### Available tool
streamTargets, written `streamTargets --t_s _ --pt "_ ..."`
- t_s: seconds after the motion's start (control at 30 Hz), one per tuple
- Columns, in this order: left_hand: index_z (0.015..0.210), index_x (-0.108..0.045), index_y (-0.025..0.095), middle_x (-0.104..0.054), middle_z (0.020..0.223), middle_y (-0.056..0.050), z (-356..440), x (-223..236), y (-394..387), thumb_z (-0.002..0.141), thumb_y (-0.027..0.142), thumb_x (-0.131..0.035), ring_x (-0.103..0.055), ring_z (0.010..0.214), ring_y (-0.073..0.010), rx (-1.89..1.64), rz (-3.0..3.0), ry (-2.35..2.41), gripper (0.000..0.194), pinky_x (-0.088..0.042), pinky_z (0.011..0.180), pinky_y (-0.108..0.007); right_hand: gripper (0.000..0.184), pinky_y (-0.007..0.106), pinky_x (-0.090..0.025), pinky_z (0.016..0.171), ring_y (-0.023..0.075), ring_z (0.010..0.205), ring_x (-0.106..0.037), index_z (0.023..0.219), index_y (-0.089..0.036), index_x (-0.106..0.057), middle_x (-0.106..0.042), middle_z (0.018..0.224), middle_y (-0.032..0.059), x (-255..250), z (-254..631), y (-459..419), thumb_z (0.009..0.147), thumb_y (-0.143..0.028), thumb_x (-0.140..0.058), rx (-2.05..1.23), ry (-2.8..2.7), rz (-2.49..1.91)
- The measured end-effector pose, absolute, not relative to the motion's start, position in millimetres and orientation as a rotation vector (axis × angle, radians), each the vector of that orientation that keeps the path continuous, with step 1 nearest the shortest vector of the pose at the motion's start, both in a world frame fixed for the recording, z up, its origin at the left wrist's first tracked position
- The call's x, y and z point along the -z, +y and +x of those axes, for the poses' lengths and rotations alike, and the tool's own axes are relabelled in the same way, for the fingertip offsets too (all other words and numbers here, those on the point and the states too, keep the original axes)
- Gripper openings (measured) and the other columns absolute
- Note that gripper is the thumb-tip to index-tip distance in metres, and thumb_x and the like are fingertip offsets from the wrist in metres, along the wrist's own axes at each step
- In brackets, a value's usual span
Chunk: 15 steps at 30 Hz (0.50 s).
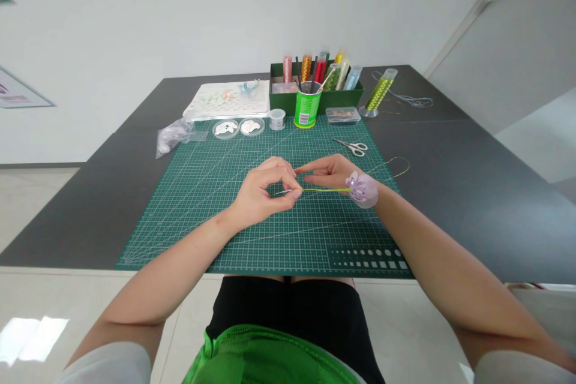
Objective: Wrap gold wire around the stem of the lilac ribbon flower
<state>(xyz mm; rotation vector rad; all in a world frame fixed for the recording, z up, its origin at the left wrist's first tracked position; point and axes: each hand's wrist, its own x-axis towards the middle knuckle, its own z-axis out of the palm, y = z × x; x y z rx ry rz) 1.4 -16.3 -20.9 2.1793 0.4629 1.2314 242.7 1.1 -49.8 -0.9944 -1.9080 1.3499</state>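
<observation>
The scene is lit brightly and evenly by soft daylight. A glare patch is seen on the floor tiles (31,336) at near left. Only faint shadows are cast on the cutting mat (216,204). Straight lines are bowed toward the edges, and focus is kept sharp throughout.

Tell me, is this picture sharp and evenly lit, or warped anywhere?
Head view: soft even daylight, faint shadows under the hands on the green gridded cutting mat; a bright glare patch on the pale floor tiles; wide-angle bending at the edges; far coloured thread tubes slightly soft.
</observation>
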Motion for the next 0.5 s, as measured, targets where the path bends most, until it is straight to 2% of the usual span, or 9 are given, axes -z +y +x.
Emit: streamTargets --t_s 0.17,0.23,0.33,0.5 --pt "0.076 -0.066 0.023 -0.063 0.074 0.000 -1.9 24.1 -10.1 0.093 0.027 -0.071 -0.064 0.084 -0.0187 -1.442 2.138 0.666 0.019 -0.054 0.084 -0.038 0.042 0.024 -0.024 0.050 0.0082 0.054 -0.032 0.115 -0.017 -0.084 -0.050 0.058 -0.0059 43.3 237.5 -5.7 0.090 -0.050 -0.078 -1.310 -2.002 -1.006" --pt "0.077 -0.064 0.023 -0.063 0.075 0.001 -2.6 25.8 -6.1 0.095 0.028 -0.071 -0.063 0.084 -0.0182 -1.547 2.121 0.682 0.020 -0.053 0.083 -0.036 0.040 0.024 -0.022 0.050 0.0073 0.053 -0.029 0.114 -0.016 -0.084 -0.049 0.058 -0.0065 39.0 235.9 -8.5 0.090 -0.048 -0.078 -1.308 -2.042 -0.983" --pt "0.078 -0.063 0.022 -0.062 0.075 0.001 -3.1 28.7 -0.4 0.097 0.030 -0.071 -0.061 0.079 -0.0165 -1.627 2.090 0.695 0.022 -0.051 0.080 -0.034 0.041 0.025 -0.018 0.049 0.0064 0.051 -0.024 0.117 -0.014 -0.083 -0.039 0.055 -0.0091 35.6 233.5 -11.9 0.092 -0.046 -0.077 -1.344 -2.095 -0.935" --pt "0.078 -0.065 0.022 -0.063 0.076 0.001 -2.1 32.0 1.9 0.094 0.029 -0.072 -0.060 0.077 -0.0148 -1.578 1.960 0.701 0.019 -0.049 0.077 -0.031 0.043 0.025 -0.016 0.048 0.0065 0.050 -0.023 0.125 -0.014 -0.081 -0.032 0.055 -0.0105 34.8 226.5 -18.2 0.094 -0.043 -0.076 -1.424 -2.137 -0.856"
